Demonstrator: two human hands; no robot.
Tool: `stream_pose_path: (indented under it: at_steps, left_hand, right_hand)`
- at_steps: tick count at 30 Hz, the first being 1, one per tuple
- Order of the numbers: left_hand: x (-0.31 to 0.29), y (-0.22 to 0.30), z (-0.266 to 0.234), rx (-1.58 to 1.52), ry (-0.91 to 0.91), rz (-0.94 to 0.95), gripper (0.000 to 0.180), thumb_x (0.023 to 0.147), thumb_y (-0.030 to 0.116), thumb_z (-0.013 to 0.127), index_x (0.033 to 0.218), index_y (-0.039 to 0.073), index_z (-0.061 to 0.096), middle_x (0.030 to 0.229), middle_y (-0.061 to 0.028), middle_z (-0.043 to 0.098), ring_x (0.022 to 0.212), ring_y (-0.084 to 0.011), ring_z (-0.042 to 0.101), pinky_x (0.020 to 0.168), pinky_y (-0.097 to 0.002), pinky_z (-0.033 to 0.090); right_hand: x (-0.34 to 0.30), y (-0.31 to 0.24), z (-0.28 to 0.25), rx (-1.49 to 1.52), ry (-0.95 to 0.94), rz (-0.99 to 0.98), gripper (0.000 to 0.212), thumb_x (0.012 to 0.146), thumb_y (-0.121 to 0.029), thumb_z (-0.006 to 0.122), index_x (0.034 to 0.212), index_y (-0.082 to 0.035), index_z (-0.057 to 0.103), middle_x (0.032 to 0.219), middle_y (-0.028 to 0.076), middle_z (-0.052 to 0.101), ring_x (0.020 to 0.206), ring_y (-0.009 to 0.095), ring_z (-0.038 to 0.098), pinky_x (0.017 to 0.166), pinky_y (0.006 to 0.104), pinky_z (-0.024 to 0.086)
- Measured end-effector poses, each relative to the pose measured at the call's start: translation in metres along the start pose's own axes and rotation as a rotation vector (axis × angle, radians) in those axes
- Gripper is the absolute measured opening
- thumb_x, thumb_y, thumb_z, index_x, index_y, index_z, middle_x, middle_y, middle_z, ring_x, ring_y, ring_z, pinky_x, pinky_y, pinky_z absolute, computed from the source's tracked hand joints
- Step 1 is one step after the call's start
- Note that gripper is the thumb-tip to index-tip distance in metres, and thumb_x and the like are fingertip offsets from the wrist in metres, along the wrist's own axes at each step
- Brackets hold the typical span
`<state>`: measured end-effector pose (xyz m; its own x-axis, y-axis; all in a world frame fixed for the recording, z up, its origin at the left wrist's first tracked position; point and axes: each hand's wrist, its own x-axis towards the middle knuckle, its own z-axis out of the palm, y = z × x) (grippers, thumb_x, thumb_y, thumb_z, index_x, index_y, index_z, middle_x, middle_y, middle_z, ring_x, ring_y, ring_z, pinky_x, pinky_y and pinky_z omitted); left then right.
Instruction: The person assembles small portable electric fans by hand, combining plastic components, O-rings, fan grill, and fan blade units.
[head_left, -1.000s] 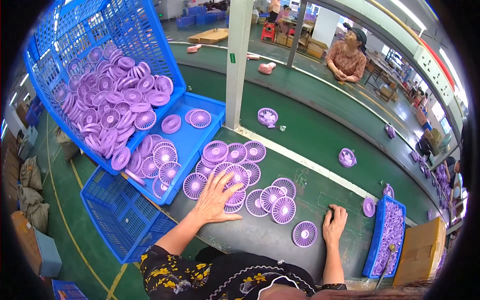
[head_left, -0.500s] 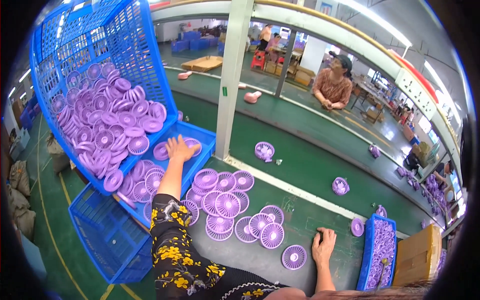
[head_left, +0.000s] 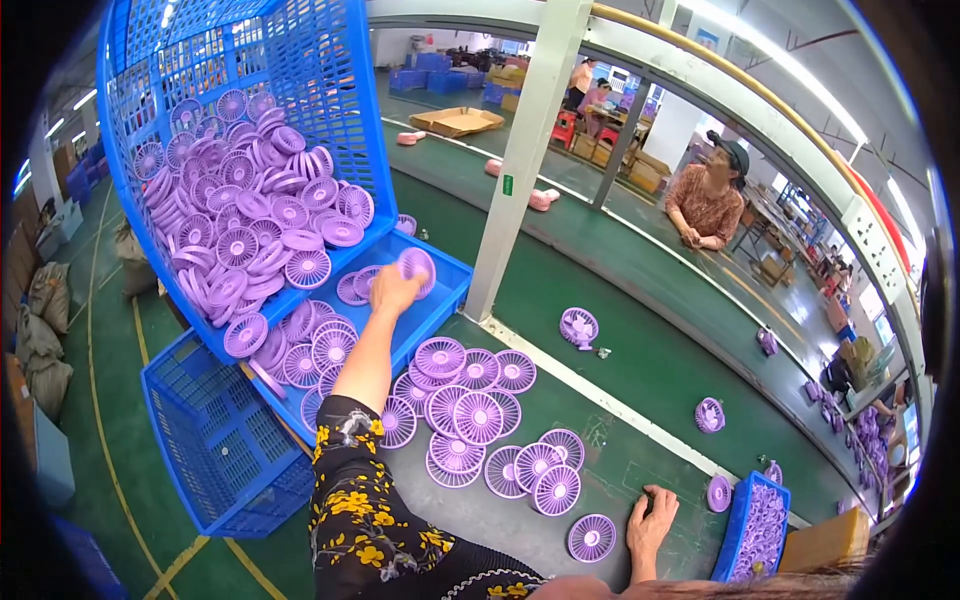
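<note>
My left hand (head_left: 394,292) is closed on a round purple slotted fan cover (head_left: 420,268), lifted over the shallow blue tray (head_left: 448,280). More purple covers (head_left: 333,347) lie in that tray. My right hand (head_left: 652,520) rests on the table (head_left: 440,510) with its fingers apart and nothing in it. Beside it lies a single cover (head_left: 592,538). Several other covers (head_left: 478,416) are spread in overlapping groups across the table between my arms.
A large blue crate (head_left: 375,130) heaped with covers tips toward the tray; another blue crate (head_left: 215,450) stands below. Past a white post (head_left: 525,170), a green conveyor (head_left: 640,350) carries purple fan parts. At right are a blue bin (head_left: 738,520) and a cardboard box (head_left: 830,540). A person (head_left: 706,195) leans across the line.
My left hand went from open over the tray to closed on a fan cover, which it has raised. The view has swung slightly left. My right hand stays on the table.
</note>
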<state>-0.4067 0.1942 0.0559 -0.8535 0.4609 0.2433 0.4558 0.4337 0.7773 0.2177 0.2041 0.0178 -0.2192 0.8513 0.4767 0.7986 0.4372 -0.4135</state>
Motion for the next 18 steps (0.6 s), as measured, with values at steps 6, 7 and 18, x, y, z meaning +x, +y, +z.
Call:
stream_pose_path:
  at_steps: [6, 7, 18]
  left_hand:
    - [-0.002, -0.028, -0.006, 0.432, 0.357, -0.269, 0.06, 0.072, 0.055, 0.073, 0.111, 0.008, 0.075, 0.132, -0.0236, 0.056, 0.135, -0.041, 0.042, 0.111, -0.0517, 0.034]
    - [0.0, -0.035, -0.01, 0.413, 0.328, -0.299, 0.065, 0.071, 0.056, 0.074, 0.115, 0.008, 0.073, 0.133, -0.0257, 0.055, 0.133, -0.0425, 0.044, 0.11, -0.0514, 0.037]
    - [0.008, -0.037, -0.003, 0.213, 0.128, -0.169, 0.081, 0.063, 0.048, 0.087, 0.131, 0.01, 0.065, 0.144, -0.0308, 0.043, 0.135, -0.0455, 0.039, 0.113, -0.0524, 0.036]
  right_hand:
    - [-0.001, 0.006, -0.001, -0.003, 0.019, 0.0, 0.018, 0.086, -0.006, 0.062, 0.103, -0.005, 0.065, 0.102, 0.015, 0.057, 0.099, 0.035, 0.053, 0.09, 0.0449, 0.043]
    - [-0.002, 0.006, -0.002, 0.002, 0.019, 0.001, 0.018, 0.085, -0.006, 0.062, 0.103, -0.006, 0.065, 0.102, 0.015, 0.057, 0.098, 0.035, 0.053, 0.09, 0.045, 0.043]
    - [-0.001, 0.003, -0.004, 0.015, 0.042, 0.016, 0.019, 0.084, -0.006, 0.062, 0.102, -0.007, 0.065, 0.101, 0.014, 0.057, 0.097, 0.035, 0.053, 0.089, 0.0449, 0.043]
